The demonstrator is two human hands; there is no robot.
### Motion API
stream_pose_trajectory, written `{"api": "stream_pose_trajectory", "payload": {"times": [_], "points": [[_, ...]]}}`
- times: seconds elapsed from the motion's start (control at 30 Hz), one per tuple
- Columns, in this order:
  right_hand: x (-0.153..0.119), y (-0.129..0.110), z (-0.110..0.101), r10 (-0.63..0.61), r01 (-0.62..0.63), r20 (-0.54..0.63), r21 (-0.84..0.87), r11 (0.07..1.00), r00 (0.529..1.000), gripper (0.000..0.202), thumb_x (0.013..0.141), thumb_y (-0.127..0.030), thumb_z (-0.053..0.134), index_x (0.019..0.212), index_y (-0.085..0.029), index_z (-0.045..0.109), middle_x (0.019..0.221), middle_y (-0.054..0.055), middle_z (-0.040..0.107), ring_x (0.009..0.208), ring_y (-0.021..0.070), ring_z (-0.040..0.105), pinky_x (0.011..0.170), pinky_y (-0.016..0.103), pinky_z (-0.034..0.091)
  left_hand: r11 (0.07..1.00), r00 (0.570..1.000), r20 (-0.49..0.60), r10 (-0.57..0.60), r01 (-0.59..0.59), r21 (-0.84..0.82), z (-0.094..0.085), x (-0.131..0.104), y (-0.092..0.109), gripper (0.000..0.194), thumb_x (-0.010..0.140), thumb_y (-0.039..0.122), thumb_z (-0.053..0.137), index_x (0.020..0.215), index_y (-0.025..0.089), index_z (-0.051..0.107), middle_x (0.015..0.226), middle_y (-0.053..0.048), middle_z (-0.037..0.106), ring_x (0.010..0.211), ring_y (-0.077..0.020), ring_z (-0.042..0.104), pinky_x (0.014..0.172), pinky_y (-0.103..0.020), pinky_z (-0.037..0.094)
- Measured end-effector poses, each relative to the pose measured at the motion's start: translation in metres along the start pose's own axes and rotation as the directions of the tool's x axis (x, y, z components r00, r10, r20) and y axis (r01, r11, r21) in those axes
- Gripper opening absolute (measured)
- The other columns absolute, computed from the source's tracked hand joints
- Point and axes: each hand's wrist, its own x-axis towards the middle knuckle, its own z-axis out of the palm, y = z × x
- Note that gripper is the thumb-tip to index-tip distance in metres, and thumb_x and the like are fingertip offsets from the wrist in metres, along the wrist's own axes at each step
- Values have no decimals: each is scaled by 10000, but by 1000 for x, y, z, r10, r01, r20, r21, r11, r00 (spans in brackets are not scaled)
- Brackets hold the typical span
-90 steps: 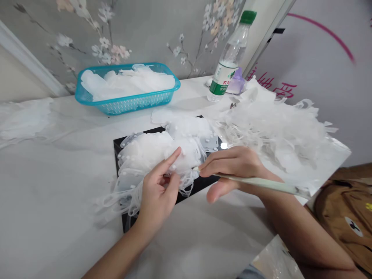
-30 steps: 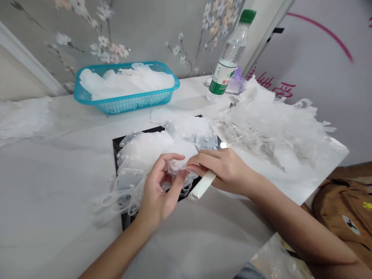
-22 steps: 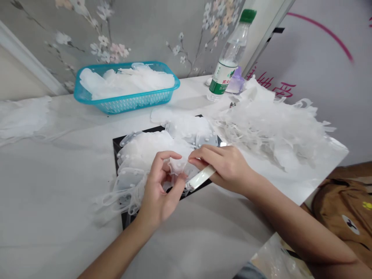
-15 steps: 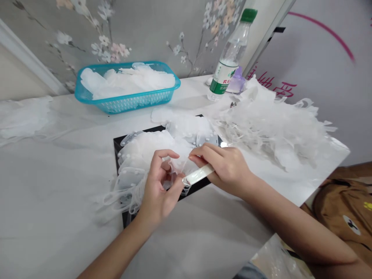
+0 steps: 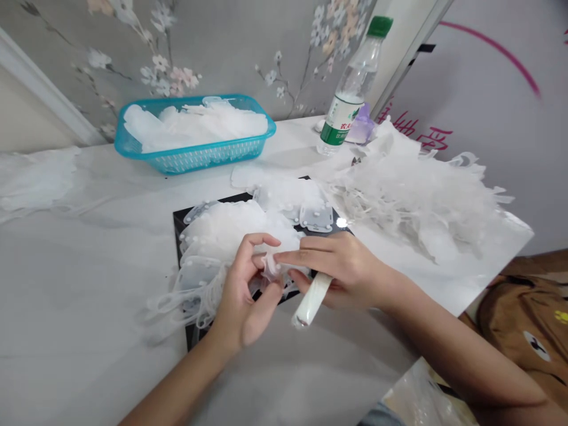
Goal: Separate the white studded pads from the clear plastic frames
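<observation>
My left hand (image 5: 248,290) is closed, thumb and fingers curled round a small, soft, translucent white piece (image 5: 271,267). In my right hand (image 5: 344,266) a flat white handle (image 5: 313,300) is gripped between the fingers and palm, its wrapped-looking end sticking out toward me; what its other end looks like is hidden. The right index finger reaches out and touches the translucent piece. Under both hands lies a black board (image 5: 178,220), covered by a heap of thin, frosted white flat pieces (image 5: 231,222) with small raised dots. Loose white loops (image 5: 208,302) hang off its left side.
Behind the board stands a blue basket (image 5: 208,160) full of similar white pieces. A water bottle (image 5: 339,118) with a green cap is at the back right, near a large pile of white scraps (image 5: 426,195). More white sheets (image 5: 39,177) lie at far left. A brown bag (image 5: 523,331) is beyond the table edge.
The white handle has swung so its end points down toward me, away from the left thumb. My right index finger has stretched left onto the translucent piece. My left hand has barely moved.
</observation>
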Motion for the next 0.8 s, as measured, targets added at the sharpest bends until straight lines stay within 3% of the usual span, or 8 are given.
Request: {"api": "stream_pose_trajectory", "payload": {"times": [0.13, 0.27, 0.53, 0.8], "points": [[-1, -5, 8, -49, 28, -103, -201, 979, 993, 137, 904, -157, 472, 922, -105, 598, 636, -20, 462, 476, 71, 380, 442, 230, 237, 1000, 1000, -1, 2, -2, -15, 1, 1, 2, 358, 720, 183, 550, 1041, 234, 400, 599, 57, 540, 521, -103, 450, 509, -205, 329], [-1, -7, 13, -102, 60, -137, -284, 957, 985, 145, 896, -92, 477, 963, -62, 602, 638, -11, 483, 492, 78, 400, 439, 233, 240, 997, 999, -51, -7, 3, -81, 2, 1, 2, 329, 757, 225, 567, 1039, 241, 399, 615, 63, 531, 538, -92, 449, 519, -192, 347], [1, -10, 17, 60, -111, -202, -250, 962, 978, 194, 873, -85, 428, 816, -117, 610, 633, -3, 485, 497, 96, 398, 463, 231, 275, 996, 998, -66, 12, -18, -90, -1, 4, -3, 256, 781, 201, 529, 962, 263, 360, 584, 95, 485, 473, -56, 390, 496, -165, 334], [2, -13, 19, 94, -167, -251, -291, 942, 963, 182, 894, -98, 441, 808, -126, 599, 609, -13, 471, 477, 90, 365, 464, 217, 276, 996, 996, -87, 4, -11, -84, 0, 6, -2, 288, 732, 207, 547, 913, 257, 329, 544, 101, 437, 455, -70, 366, 437, -166, 305]]}}
